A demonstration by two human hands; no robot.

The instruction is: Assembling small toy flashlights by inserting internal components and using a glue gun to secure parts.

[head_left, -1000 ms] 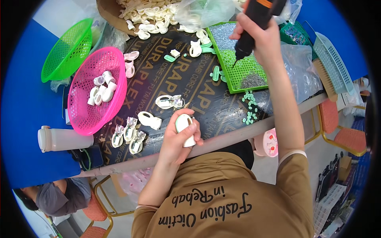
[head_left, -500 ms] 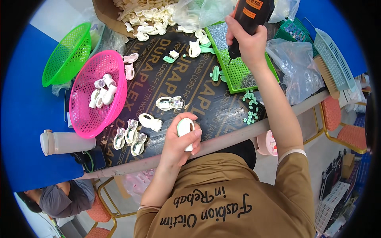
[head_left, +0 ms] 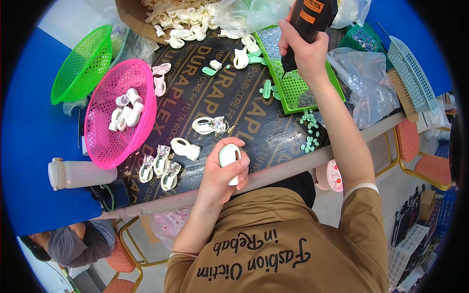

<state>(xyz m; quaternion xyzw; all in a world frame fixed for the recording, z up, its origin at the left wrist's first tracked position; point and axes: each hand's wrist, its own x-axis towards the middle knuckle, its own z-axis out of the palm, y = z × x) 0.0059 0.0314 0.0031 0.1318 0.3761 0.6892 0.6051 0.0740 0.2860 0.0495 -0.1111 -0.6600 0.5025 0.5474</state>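
Observation:
My left hand [head_left: 218, 171] is closed around a white plastic housing with an oval opening and a pale green edge [head_left: 228, 157], close to the table's near edge. Gripped in my right hand [head_left: 307, 51] is a black electric screwdriver [head_left: 310, 24] with orange labels. Its bit points down over the bright green tray [head_left: 294, 87], which holds small screws [head_left: 307, 100] in its near corner and more small metal pieces at its far end. Beyond my left hand lie a loose white housing [head_left: 185, 148] and another with a clear part attached [head_left: 210, 125].
Several opened housings [head_left: 161, 163] lie left of my left hand. A pink basket [head_left: 146, 115] holds white pieces; a green basket [head_left: 80, 66] stands behind it. Small green caps [head_left: 309, 127] lie beside the tray. A bottle [head_left: 83, 175] rests at left, a box [head_left: 132, 22] of parts at the back.
Both hands keep their grips and nearly the same places. The screwdriver stays over the green tray; the view has shifted only slightly.

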